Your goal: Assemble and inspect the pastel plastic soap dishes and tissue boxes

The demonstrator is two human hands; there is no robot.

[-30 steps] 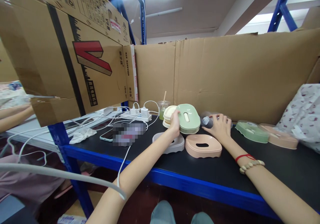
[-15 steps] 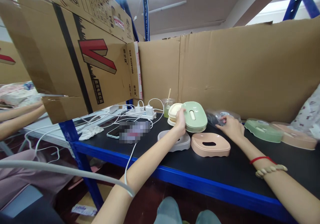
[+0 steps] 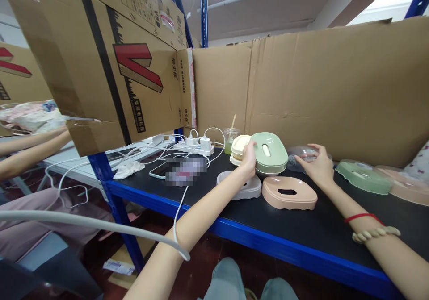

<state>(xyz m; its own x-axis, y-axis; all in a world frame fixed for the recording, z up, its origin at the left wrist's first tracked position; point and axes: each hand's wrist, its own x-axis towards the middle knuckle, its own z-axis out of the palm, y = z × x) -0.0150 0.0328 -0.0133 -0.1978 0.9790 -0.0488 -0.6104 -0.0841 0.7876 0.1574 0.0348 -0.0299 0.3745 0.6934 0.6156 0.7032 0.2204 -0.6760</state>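
Just beyond a peach cover (image 3: 276,198) and a gray cover (image 3: 252,191) on the black tabletop (image 3: 338,228), my left grip (image 3: 248,160) is clamped on the left edge of a tilted pale green cover (image 3: 275,150). Nearby, my right grip (image 3: 319,169) curves at a clear plastic shell (image 3: 295,159), thumb and forefinger spread apart; I cannot tell whether they pinch it.

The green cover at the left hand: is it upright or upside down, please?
Upright: the green cover shows its slotted top facing up, the left hand at its left edge.
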